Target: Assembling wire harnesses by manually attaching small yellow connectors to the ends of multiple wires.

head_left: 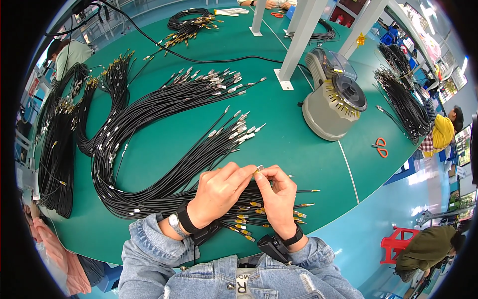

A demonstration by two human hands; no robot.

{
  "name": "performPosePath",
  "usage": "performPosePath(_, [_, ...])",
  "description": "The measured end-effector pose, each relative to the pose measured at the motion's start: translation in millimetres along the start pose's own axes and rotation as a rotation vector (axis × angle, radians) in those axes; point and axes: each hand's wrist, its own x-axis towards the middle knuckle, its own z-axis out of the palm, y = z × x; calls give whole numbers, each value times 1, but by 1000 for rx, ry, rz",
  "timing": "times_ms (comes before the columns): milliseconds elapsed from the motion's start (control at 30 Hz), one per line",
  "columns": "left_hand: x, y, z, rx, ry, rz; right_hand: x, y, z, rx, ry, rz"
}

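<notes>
The left hand [217,193] curls over a fan of black cables [259,212] at the near edge of the green worktop [164,149], its fingertips pinched together on a small silver connector [259,168]. The right hand [279,194] meets it there, thumb and forefinger closed on the same connector, so the two hands touch at their tips. Whether the connector already sits on a cable end is hard to tell, since the fingers cover it.

Far left, a dark cable bundle [57,149] lies along the worktop's edge. Next to it, long black cables [149,124] sweep in curves from the near side to the middle, ending in silver tips [214,79]. Under the hands, the fanned cables show gold tips [298,214] pointing right. Further back lies another coil [186,22] with gold ends.

Right of the middle, a grey tape dispenser [331,97] stands beside a white post [298,42]. Orange scissors [381,147] lie near the right edge, just below a further bundle [403,102] of black cables. Beyond the worktop, a person in yellow [443,130] sits well apart from the hands.
</notes>
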Motion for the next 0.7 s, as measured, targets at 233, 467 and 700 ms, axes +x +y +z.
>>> performPosePath(233, [0, 1, 1, -48, -18, -53, 0, 1, 2, 33, 23, -11])
performPosePath(467, [3, -1, -3, -399, -200, -372, -1, 3, 0, 56, 7, 13])
performPosePath(700, [5, -6, -6, -755, -320, -611, -2, 4, -2, 90, -16, 40])
